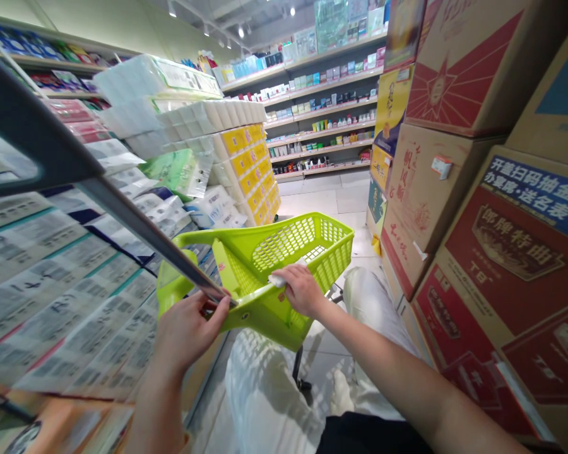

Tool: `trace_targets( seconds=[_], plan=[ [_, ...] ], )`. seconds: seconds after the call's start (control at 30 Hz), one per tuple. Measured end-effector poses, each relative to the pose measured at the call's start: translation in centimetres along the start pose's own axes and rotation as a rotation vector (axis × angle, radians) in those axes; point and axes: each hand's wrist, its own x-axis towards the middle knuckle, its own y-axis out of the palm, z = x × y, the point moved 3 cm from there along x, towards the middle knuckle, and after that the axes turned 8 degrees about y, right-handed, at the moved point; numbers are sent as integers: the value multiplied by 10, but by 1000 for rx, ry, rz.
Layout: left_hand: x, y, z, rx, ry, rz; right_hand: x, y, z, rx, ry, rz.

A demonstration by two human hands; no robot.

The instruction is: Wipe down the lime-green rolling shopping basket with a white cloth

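While your right hand point(303, 289) clasps a crumpled white wad point(277, 279) at the near rim of the lime-green plastic cart point(265, 315), your left hand point(189, 328) grips a grey metal bar point(157, 241), fingertips partly hidden. Pale tiled floor point(317, 202) opens beyond; red-and-brown cartons point(483, 284) edge the right; the bar's top is cut off.

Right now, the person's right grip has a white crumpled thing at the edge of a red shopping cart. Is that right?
Not quite: the shopping cart is bright yellow-green, not red, as the head view shows. The rest is right: the right grip has the white crumpled thing at the cart's edge.
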Motion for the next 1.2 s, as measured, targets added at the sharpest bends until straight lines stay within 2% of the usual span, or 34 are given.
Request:
trace_targets(
  seconds=[0.1, 0.27, 0.33, 0.4, 0.5, 0.57, 0.63, 0.7, 0.73, 0.77, 0.87, 0.93, 1.03, 1.2],
  plan=[
    [1, 0, -1, 18, -5, 3, 1, -4, -4, -49, 77, 13],
    [0, 2, -2, 35, 0, -13, 3, 11, 43, -35, -30, 48],
    [0, 3, 1, 28, 7, -18, 4, 14, 50, -51, -70, 71],
    [0, 4, 7, 13, -5, -17, 5, 12, 42, -96, -83, 109],
    [2, 5, 17, -78, -28, -65, 5, 2, 10, -180, -15, 134],
    [0, 2, 20, -226, 17, -263, 4, -5, -8, -223, 51, 119],
    [-9, -4, 18, -343, 98, -622, 3, -9, -15, -243, 101, 94],
    [-24, -6, 10, -315, 174, -996, 2, -8, -6, -225, 113, 81],
    [-31, -5, 2, -243, 218, -1131, 2, -5, 3, -203, 93, 83],
    [-35, -2, -8, -196, 280, -1180, 1, -1, 14, -177, 56, 89],
    [-29, 16, -44, -87, 510, -904, -1, 11, 46, -109, -88, 102],
    [-18, 30, -61, -64, 578, -697, -2, 17, 54, -92, -133, 85],
    [0, 50, -69, 69, 482, -467, -3, 18, 41, -102, -147, 80],
    [11, 71, -63, 373, 229, -131, -4, 3, -14, -185, -44, 63]
  ],
)
